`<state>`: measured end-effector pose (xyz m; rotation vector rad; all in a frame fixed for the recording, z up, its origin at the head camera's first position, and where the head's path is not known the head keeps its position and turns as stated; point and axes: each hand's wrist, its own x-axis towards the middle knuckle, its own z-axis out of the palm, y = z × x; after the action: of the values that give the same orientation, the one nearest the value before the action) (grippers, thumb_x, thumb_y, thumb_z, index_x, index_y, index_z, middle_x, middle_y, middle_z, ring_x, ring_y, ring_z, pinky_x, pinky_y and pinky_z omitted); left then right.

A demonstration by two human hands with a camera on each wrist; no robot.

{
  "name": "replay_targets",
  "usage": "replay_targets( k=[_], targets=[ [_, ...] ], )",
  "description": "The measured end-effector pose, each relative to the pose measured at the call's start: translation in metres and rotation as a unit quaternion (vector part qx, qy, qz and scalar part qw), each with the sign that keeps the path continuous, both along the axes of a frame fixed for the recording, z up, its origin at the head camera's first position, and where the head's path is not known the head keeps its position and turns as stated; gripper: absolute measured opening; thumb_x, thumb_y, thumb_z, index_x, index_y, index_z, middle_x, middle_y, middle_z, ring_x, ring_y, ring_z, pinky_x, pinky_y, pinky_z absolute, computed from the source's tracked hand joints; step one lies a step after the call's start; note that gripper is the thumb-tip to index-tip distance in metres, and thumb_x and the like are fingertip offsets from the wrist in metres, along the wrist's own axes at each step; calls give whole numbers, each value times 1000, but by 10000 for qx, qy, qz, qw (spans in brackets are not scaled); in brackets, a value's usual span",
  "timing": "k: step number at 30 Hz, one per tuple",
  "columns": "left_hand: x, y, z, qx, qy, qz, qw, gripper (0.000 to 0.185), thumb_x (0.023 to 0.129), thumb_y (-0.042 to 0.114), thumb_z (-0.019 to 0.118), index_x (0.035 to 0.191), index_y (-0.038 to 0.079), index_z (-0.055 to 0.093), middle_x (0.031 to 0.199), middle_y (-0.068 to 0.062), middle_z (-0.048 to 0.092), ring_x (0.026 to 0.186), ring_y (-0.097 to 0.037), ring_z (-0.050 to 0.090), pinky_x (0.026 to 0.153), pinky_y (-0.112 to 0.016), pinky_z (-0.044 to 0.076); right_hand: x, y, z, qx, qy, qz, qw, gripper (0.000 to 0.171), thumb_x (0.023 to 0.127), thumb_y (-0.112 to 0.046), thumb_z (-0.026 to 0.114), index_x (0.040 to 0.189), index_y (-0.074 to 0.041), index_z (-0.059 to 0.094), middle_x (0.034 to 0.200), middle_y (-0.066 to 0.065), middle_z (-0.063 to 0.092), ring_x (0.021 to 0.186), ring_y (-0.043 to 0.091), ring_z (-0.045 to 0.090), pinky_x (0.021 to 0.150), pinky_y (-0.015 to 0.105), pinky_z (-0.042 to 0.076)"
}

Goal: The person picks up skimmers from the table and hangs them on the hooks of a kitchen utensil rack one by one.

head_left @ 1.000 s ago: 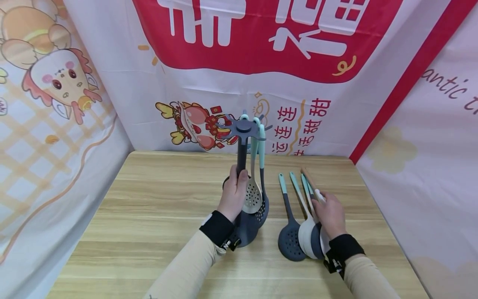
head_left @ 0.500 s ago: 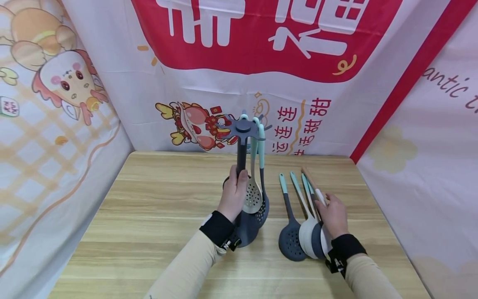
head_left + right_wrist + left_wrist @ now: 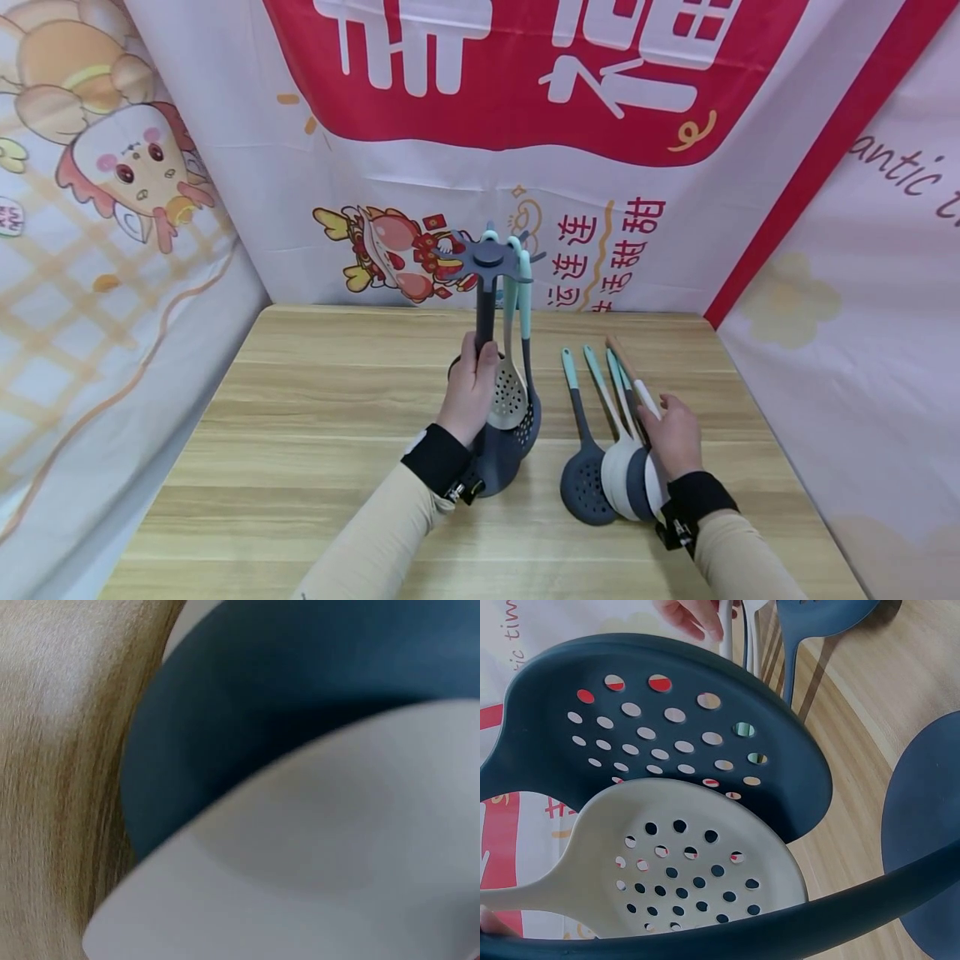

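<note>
My left hand grips the dark post of a utensil stand, a little below its hooked top. From the hooks hang a cream slotted spoon and a dark slotted spoon, which both show large in the left wrist view. At the right, my right hand holds the white handle of a white utensil with a wood-coloured end. The broad white head of this utensil overlaps a dark, rounded utensil head in the right wrist view. Part of its handle is hidden under my fingers.
Left of my right hand lie a dark slotted turner, a pale ladle-like utensil and a dark rounded one, mint handle ends pointing to the back. The wooden table meets printed cloth walls behind and at the sides.
My right hand has shifted slightly right and toward me, along the white handle, with the utensil nearly in place. My left hand and the stand stay as they were.
</note>
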<state>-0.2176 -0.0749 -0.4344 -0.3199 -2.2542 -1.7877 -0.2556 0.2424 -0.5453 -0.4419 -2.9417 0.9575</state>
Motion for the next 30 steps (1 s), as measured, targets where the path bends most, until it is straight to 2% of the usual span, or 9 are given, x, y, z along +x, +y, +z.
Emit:
replay_targets(
  k=[4,13,23,30],
  targets=[
    [0,0,0,-11,30,13,10000,28,108,32,32,106,5,41,74,-1,39,60,-15,37,56,-23,30,0,1,-2,-58,-17,-18,10000,56,99,-23,59,140,12,42,133,35,52,119,48,53,96,57,46],
    [0,0,0,-15,-4,-5,10000,26,108,30,33,107,5,41,75,-1,39,60,-15,37,56,-23,30,-1,1,-1,-429,-379,-301,9979,63,99,-26,57,145,11,35,134,35,50,115,45,54,91,52,49],
    [0,0,-1,-70,25,36,10000,24,110,26,32,108,5,42,76,-1,40,60,-14,38,55,-22,31,2,3,-6,-470,-341,-235,9980,64,99,-28,56,143,14,35,128,36,54,108,43,59,84,48,52],
    [0,0,-1,-64,62,11,10000,29,109,30,31,108,4,42,74,-1,40,60,-15,38,56,-23,31,0,5,-7,-460,-377,-184,9981,65,99,-31,55,142,15,36,125,36,56,104,43,61,80,46,53]
  ],
)
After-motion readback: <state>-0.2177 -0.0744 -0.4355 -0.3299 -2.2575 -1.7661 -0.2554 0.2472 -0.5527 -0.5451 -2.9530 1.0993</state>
